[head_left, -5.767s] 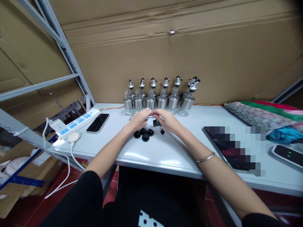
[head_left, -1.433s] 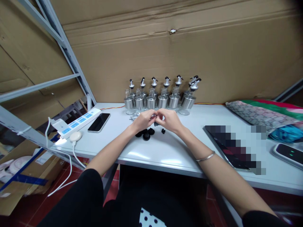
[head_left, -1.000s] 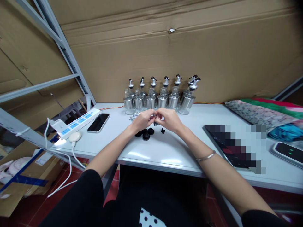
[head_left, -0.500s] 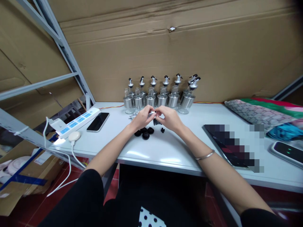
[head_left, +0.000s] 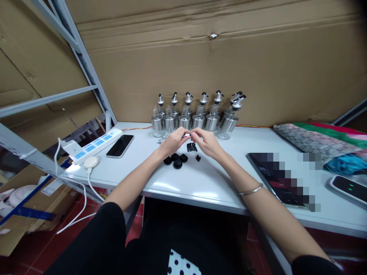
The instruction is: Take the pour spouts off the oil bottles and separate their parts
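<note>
My left hand (head_left: 173, 142) is closed in a pinch round a small silver pourer spout (head_left: 186, 135), mostly covered by the fingers. At the spout's other end, the fingertips of my right hand (head_left: 207, 143) pinch together; any smaller piece between them is hidden. More silver spout parts (head_left: 162, 139) lie just beyond my left hand. Below the fingers are several flat black levers (head_left: 191, 147) in a row and a little group of small black pieces (head_left: 198, 157). Several round black stoppers (head_left: 177, 164) sit beside my left wrist.
Behind the hands stand glass-and-steel bottles (head_left: 198, 121), the back row topped with pourers (head_left: 203, 98). To the left are a phone (head_left: 120, 146), a power strip (head_left: 99, 145) and a white round charger (head_left: 91, 162). On the right lie a dark tablet (head_left: 265, 173) and patterned bags (head_left: 304, 139).
My hands have shifted slightly at the spout, and the right fingers have lifted off to the side so the row of black levers shows more fully. The whole view has moved a little.
</note>
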A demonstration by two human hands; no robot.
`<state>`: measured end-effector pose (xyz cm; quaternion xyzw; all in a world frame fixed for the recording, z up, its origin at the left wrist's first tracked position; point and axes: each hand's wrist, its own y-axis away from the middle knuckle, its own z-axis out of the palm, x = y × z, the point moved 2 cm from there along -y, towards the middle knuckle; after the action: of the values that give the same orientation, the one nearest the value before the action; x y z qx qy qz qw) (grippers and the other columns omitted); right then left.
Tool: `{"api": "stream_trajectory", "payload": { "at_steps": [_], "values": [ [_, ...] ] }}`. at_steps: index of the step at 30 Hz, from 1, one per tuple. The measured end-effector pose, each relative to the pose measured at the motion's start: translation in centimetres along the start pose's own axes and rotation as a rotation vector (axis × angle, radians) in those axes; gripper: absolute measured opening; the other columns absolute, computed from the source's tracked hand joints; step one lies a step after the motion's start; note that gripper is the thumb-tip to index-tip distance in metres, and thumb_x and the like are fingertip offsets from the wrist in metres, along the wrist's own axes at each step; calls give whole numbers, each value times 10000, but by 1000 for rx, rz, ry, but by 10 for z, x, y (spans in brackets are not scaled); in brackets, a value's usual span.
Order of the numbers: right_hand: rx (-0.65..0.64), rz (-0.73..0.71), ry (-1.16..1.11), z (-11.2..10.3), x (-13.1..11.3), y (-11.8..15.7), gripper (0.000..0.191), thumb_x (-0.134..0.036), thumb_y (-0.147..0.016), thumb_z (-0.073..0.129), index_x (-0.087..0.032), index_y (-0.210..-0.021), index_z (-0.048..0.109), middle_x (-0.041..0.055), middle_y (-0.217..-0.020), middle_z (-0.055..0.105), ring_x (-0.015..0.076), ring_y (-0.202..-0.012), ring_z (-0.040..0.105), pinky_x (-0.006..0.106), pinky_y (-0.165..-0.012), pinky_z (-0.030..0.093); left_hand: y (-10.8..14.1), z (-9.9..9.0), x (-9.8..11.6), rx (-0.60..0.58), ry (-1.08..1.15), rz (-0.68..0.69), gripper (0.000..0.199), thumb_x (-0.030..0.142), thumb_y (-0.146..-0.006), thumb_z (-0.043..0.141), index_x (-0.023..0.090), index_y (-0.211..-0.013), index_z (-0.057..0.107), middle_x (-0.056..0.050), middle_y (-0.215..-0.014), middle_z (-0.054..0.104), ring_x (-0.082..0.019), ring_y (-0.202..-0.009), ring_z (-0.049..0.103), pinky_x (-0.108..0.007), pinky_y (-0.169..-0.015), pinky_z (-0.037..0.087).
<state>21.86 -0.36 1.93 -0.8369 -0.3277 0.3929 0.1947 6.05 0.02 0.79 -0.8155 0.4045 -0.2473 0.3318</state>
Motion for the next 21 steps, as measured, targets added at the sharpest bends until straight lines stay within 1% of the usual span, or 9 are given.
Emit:
{"api": "stream_trajectory", "payload": {
  "at_steps": [3,6,10,14,18,21],
  "values": [
    [-67,63,-52,3,2,0,317,-415,-919,331,-192,-806,526,22,-696,620,150,-654,566,260,-655,405,-1,-1,3,13,-41,45,181,269,-952,363,139,-964,490,-64,-874,573,-131,-811,579,-240,-710,457],
    [-77,78,-133,5,3,-1,377,-462,-914,323,-193,-720,501,25,-679,601,147,-660,556,260,-667,402,-2,-2,7,21,-76,79,180,270,-950,363,138,-938,486,-59,-837,573,-133,-785,578,-242,-695,462],
    [-92,146,-273,7,3,-2,434,-553,-865,401,-187,-657,508,8,-615,564,133,-616,520,258,-643,394,-2,-1,10,10,-104,68,173,281,-937,383,154,-862,472,-39,-780,565,-130,-737,570,-243,-670,467],
    [-141,243,-504,8,5,-3,463,-626,-772,514,-182,-641,509,-10,-573,525,120,-573,497,261,-611,408,-1,1,9,-5,-120,43,178,286,-937,386,158,-847,470,-29,-747,567,-133,-718,576,-244,-655,464],
    [-201,326,-663,7,7,-3,460,-627,-698,606,-178,-647,526,-14,-564,520,119,-580,508,268,-614,427,-1,2,9,-24,-130,33,203,294,-946,366,157,-842,475,-32,-739,568,-142,-725,579,-251,-654,459],
    [-219,351,-690,5,7,-2,461,-620,-663,647,-173,-647,536,-23,-545,503,108,-559,488,258,-589,408,0,4,9,-40,-133,18,217,300,-949,357,160,-828,470,-34,-739,563,-148,-723,573,-261,-655,457]
  ]
}}
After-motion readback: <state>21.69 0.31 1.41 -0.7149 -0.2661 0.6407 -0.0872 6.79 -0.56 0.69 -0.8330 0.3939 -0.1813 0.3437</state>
